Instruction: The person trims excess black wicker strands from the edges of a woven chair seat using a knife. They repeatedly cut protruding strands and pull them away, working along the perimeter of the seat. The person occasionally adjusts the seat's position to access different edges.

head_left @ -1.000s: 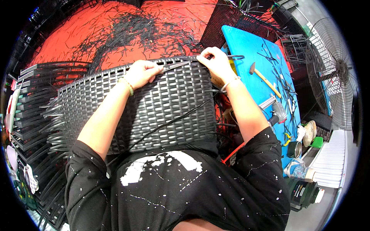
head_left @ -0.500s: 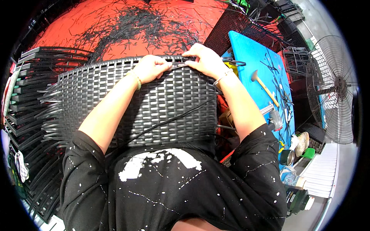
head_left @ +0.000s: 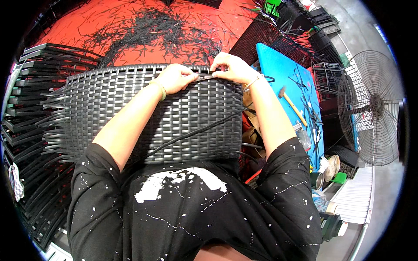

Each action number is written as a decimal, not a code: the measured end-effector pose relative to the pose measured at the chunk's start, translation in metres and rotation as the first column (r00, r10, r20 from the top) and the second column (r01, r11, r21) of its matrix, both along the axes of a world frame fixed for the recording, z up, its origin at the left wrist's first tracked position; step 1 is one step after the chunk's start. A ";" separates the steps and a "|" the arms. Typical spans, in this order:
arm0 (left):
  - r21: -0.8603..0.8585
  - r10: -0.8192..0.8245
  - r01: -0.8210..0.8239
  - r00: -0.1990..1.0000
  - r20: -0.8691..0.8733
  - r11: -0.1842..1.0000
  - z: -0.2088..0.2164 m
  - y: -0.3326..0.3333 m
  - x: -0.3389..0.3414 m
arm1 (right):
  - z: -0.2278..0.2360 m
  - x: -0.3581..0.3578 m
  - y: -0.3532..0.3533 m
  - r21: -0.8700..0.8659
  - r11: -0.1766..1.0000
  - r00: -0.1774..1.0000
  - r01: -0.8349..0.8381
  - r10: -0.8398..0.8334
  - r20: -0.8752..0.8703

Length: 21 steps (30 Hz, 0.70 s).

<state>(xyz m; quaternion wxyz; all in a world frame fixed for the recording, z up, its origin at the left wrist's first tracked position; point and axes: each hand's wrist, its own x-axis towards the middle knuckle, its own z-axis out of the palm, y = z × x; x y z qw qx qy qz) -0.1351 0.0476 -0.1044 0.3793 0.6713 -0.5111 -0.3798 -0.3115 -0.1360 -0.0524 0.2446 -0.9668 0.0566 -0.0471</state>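
Observation:
A black woven panel (head_left: 130, 102) of flat plastic strips lies across my front, its far edge bound along a rim. My left hand (head_left: 176, 78) is closed at that rim, thumb and fingertips pinching a black plastic strip (head_left: 205, 77). Just to the right, my right hand (head_left: 233, 69) pinches the same strip between thumb and index finger, its other fingers curled. A short gap separates the two hands. The strip's far end loops out past my right wrist. Another long dark strip (head_left: 191, 135) runs slantwise over the weave.
At right, a blue tabletop (head_left: 270, 65) bears a wooden-handled hammer (head_left: 294, 108) and strip scraps. A large wire-cage fan (head_left: 375, 104) stands beyond. Stacked black frames (head_left: 35, 100) fill the left. Strip offcuts (head_left: 152, 30) litter the red floor (head_left: 65, 32) ahead.
My left hand has moved slightly right along the rim, toward the right hand. The strip's loop beside my right wrist sits lower and shows less. The whole view has shifted a little.

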 end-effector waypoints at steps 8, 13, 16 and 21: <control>-0.033 -0.019 0.018 1.000 -0.004 0.999 -0.003 -0.002 0.002 | 0.011 0.014 0.011 0.572 0.820 0.940 0.017 -0.208 0.271; 0.009 -0.013 0.013 1.000 0.017 1.000 0.007 0.006 0.001 | 0.024 0.017 0.016 0.683 0.727 0.951 0.066 -0.253 0.177; -0.012 -0.021 0.021 1.000 0.011 1.000 0.001 0.014 0.015 | 0.006 -0.001 0.013 0.542 0.828 0.981 0.142 -0.190 0.033; 0.057 0.007 -0.007 1.000 0.007 0.998 0.007 0.024 0.034 | -0.011 -0.007 0.023 0.637 0.759 0.957 0.138 -0.268 0.113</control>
